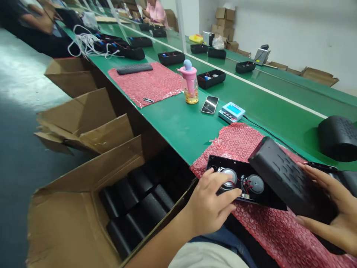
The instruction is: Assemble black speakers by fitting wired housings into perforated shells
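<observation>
My right hand [331, 208] is closed around a black speaker housing [290, 178] with a pattern of short raised marks, holding it tilted over the right part of a black speaker panel [269, 195]. On that panel, two round silver-grey speaker drivers [256, 184] face up, with thin red wires at them. My left hand [210, 203] grips the panel's left part, its fingers bent across the left driver. Red bubble wrap [242, 141] lies beneath the panel on the green bench. How far the panel and housing are joined is hidden.
An open carton [64, 223] of black housings stands left of my arm. On the green bench [181, 130] are a small blue-screened device [232, 111], a phone [210, 104], a pink-topped bottle [190, 83] and several open housings. Two people sit farther along.
</observation>
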Demonstrator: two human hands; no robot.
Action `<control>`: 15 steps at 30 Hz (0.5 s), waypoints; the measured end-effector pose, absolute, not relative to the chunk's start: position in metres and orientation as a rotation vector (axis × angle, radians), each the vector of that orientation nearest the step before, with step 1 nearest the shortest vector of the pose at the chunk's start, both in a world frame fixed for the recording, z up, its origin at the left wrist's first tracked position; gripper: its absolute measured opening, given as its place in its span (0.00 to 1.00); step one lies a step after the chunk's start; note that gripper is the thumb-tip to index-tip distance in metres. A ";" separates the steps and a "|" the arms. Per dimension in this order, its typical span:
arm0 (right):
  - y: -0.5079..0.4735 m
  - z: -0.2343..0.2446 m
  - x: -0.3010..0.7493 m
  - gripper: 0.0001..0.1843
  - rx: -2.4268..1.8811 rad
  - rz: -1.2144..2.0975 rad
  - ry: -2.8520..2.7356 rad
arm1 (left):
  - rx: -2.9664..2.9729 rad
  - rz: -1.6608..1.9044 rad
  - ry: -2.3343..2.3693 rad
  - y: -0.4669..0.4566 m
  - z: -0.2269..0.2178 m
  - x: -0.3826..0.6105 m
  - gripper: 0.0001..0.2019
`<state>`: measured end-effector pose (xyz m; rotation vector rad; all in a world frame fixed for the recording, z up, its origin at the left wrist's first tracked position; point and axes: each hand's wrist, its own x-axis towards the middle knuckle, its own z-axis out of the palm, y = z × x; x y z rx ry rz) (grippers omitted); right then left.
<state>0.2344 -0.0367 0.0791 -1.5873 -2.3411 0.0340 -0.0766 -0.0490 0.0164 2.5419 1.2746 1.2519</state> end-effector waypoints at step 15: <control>0.018 0.071 0.170 0.40 -0.788 -0.018 -3.031 | 1.530 1.295 1.154 -0.040 -0.022 -0.093 0.53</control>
